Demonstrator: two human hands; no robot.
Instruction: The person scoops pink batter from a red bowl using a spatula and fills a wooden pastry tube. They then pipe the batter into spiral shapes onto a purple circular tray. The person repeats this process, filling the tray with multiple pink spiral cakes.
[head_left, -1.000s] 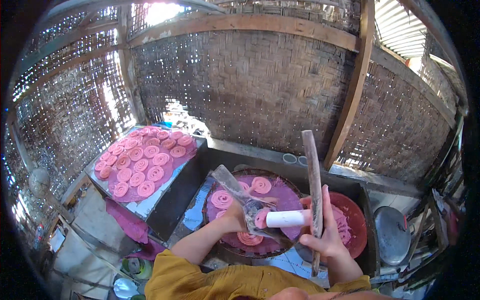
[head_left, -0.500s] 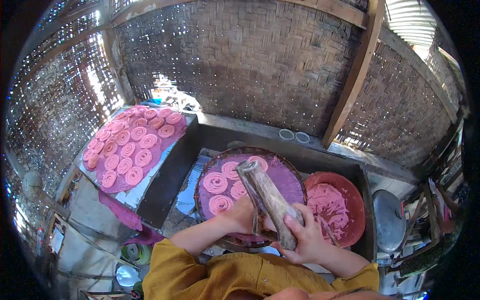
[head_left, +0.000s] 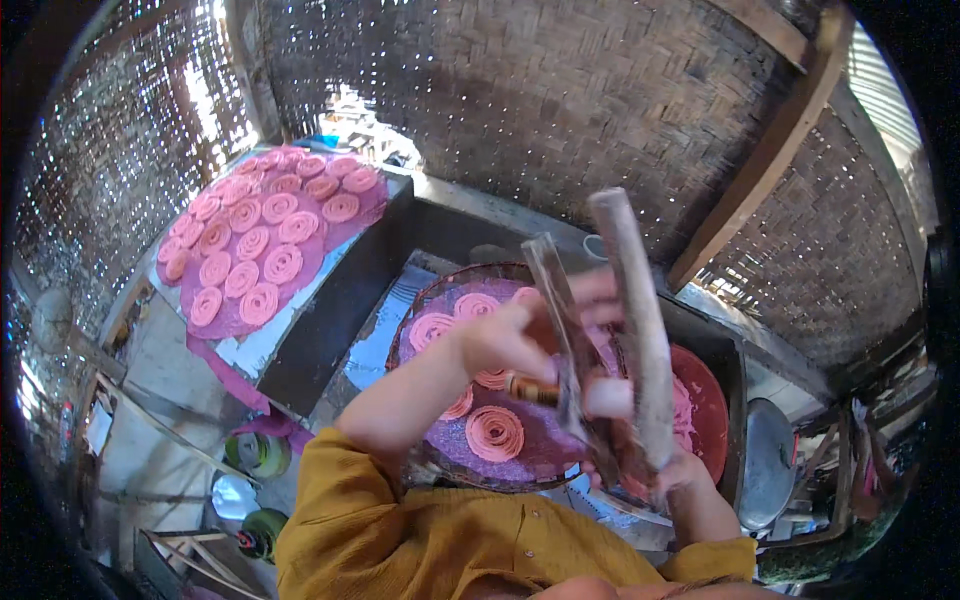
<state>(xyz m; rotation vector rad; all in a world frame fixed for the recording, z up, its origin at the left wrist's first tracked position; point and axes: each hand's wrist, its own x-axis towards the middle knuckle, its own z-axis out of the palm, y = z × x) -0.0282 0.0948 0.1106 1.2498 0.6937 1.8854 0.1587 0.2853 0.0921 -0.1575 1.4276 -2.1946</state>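
In my right hand [head_left: 688, 482] I grip the lower end of a wooden hand press [head_left: 645, 330], made of a thick pale bar and a thinner dark bar standing apart. A short whitish-pink cylinder [head_left: 608, 397] sits between the bars. My left hand [head_left: 515, 340] is at the dark bar, its fingers reaching past the bar's far side. Motion smears those fingers, so their hold is unclear. Below lies a round woven tray [head_left: 400, 335] with purple cloth and several coiled pink dough spirals. The nearest spiral [head_left: 495, 433] lies below the press.
A red basin [head_left: 712, 400] of pink dough stands at the right, partly behind the press. Beyond it lies a grey metal lid [head_left: 770, 465]. More pink spirals [head_left: 243, 215] cover purple cloth on a ledge at the left. A green container [head_left: 258, 453] stands low at the left.
The press has risen and tilted more upright, and its two bars have come apart. My left hand has moved up from under it. A spiral near the tray's front now shows.
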